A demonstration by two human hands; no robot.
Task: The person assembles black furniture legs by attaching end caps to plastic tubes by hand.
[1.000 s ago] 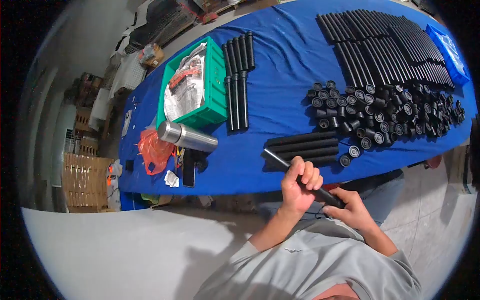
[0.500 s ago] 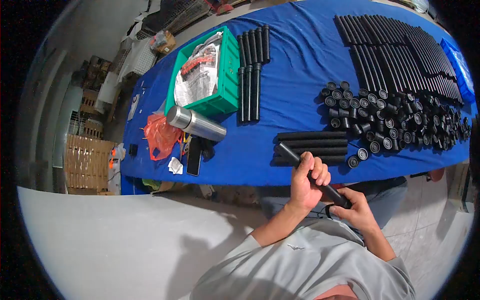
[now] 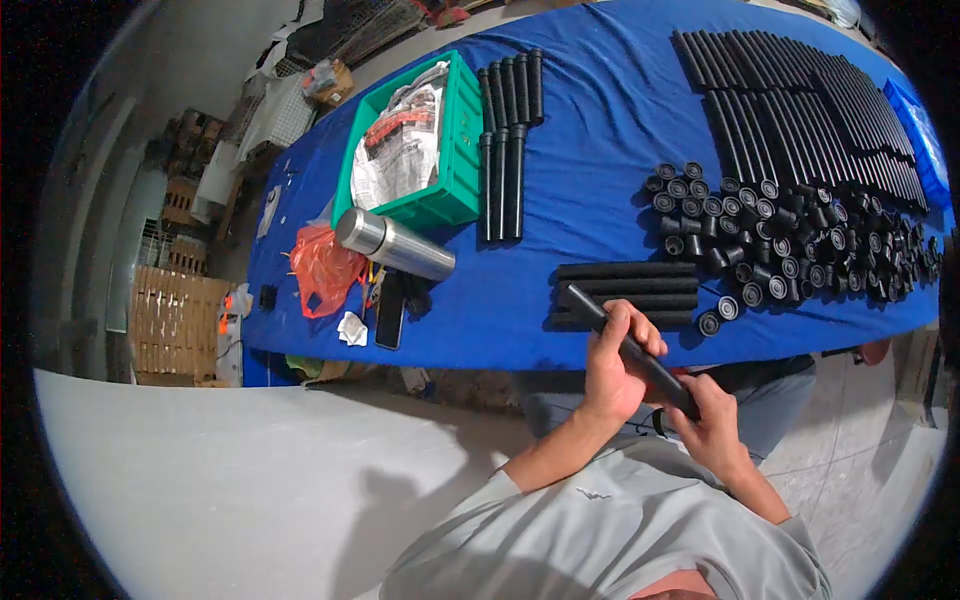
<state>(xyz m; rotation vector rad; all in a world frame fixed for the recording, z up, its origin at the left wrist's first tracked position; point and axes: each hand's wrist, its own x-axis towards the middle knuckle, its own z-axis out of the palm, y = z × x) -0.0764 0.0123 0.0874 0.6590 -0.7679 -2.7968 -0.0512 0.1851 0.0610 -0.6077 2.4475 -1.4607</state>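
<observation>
A black tube [image 3: 650, 370] slants across in front of my body, its upper end over the table's near edge. My left hand [image 3: 616, 370] is closed round its middle, thumb lying along it. At the lower end, my right hand [image 3: 713, 425] grips with thumb and fingers, which hide that tip. Just beyond my left hand lie several black tubes [image 3: 628, 286] side by side on the blue cloth. Loose black caps [image 3: 725, 307] sit to their right, many more heaped [image 3: 790, 240] behind.
Long rows of black tubes [image 3: 790, 110] cover the table's far right, beside a blue tray [image 3: 915, 140]. Several capped tubes [image 3: 502, 185] lie by a green crate [image 3: 460, 160] holding newspaper. A steel flask [image 3: 415, 250], orange bag [image 3: 325, 270] and phone [image 3: 390, 318] are at left.
The tube and my hands have shifted slightly, and my right-hand fingers have changed position round the lower end. The things on the table stay where they were.
</observation>
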